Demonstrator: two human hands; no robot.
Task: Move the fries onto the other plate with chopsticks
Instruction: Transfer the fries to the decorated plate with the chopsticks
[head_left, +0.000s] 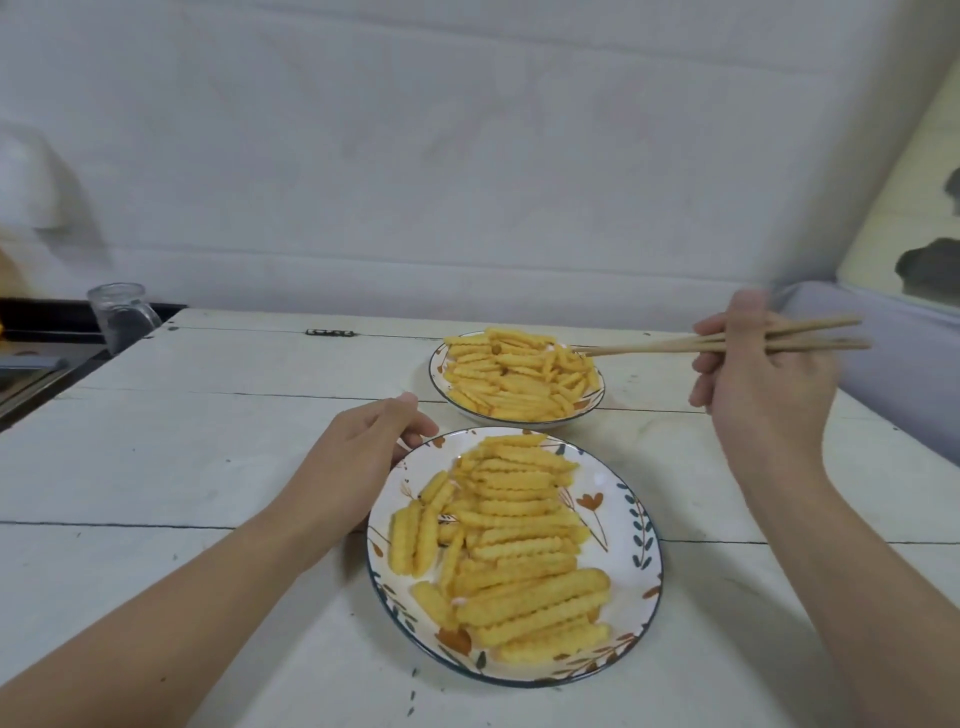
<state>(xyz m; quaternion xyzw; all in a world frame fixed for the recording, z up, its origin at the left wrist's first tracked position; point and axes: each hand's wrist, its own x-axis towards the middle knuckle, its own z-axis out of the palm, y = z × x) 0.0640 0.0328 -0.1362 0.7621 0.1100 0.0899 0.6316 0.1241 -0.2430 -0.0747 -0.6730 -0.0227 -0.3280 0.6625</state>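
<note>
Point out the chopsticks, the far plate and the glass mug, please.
chopsticks (675, 344), head view, on the bare shafts left of the hand.
far plate (435, 370), head view, on its left rim.
glass mug (117, 317), head view, on its clear wall.

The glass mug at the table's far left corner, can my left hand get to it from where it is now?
Probably yes. The left hand rests at the near plate's rim holding nothing, and only bare table lies between it and the glass mug.

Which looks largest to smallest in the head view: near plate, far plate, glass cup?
1. Near plate, largest as seen.
2. Far plate; it may match the near one, since distance shrinks it.
3. Glass cup, smallest.
</note>
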